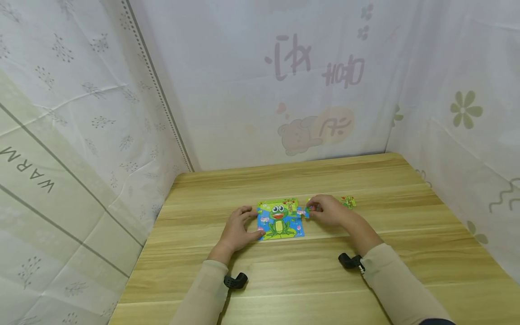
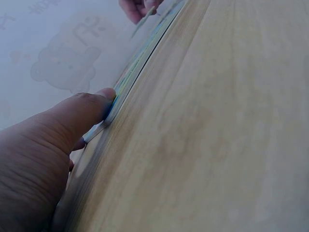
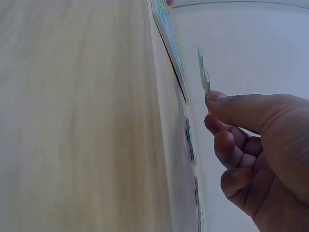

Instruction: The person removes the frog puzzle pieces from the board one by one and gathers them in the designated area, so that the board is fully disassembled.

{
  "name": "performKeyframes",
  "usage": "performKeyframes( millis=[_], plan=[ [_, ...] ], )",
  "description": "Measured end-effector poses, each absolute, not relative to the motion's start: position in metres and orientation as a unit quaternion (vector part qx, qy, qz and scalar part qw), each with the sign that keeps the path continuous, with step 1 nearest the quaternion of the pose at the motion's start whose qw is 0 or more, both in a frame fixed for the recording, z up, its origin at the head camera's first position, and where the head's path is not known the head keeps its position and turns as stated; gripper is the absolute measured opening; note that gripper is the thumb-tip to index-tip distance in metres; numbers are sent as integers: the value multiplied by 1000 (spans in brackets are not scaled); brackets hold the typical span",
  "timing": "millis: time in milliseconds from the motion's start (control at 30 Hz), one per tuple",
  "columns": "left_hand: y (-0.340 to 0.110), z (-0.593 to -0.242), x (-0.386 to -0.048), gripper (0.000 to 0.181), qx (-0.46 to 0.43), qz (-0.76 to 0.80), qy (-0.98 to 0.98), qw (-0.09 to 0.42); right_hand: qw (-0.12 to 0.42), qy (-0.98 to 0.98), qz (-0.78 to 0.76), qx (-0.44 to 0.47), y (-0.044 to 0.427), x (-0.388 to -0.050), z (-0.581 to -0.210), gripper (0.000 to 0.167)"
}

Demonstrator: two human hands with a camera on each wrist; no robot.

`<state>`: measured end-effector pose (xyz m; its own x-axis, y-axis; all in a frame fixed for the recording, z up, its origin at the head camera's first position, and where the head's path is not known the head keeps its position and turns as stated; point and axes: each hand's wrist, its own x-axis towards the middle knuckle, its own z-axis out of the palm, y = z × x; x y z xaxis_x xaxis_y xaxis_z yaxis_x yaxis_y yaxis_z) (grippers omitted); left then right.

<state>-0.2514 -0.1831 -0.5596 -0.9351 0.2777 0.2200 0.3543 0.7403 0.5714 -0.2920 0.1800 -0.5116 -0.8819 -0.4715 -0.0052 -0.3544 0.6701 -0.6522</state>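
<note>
A frog jigsaw puzzle [image 1: 280,225] lies flat on the wooden table, its picture showing a green frog on blue. My left hand [image 1: 236,230] rests at its left side, thumb touching the lower left corner and fingers along the edge. In the left wrist view the thumb of the left hand [image 2: 58,125] lies straight on the puzzle's edge. Between thumb and index finger, my right hand [image 1: 328,210] pinches a puzzle piece [image 1: 301,211] at the puzzle's upper right. The right wrist view shows the puzzle piece [image 3: 203,70] raised off the table, held by the right hand [image 3: 260,145].
More loose puzzle pieces [image 1: 348,201] lie on the table [image 1: 284,280] to the right of the puzzle, partly behind the right hand. Printed white curtains [image 1: 243,90] hang behind the table and on both sides. A black camera mount sits on each wrist.
</note>
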Motion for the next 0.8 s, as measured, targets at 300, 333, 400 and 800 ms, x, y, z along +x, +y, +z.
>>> performKeyframes(
  millis=[300,333,400,800],
  plan=[
    [-183,-559,-251,67,-168,-319,-931,60,100,911,-338,-215,199,-286,-511,21],
    [-183,-559,-251,67,-168,-319,-931,60,100,912,-336,-215,201,-285,-511,21],
    [-183,-559,-252,67,-167,-318,-931,59,103,913,-331,-214,204,-284,-512,20],
    [-184,-561,-252,68,-170,-318,-931,59,125,906,-341,-217,211,-281,-516,20]
  ],
)
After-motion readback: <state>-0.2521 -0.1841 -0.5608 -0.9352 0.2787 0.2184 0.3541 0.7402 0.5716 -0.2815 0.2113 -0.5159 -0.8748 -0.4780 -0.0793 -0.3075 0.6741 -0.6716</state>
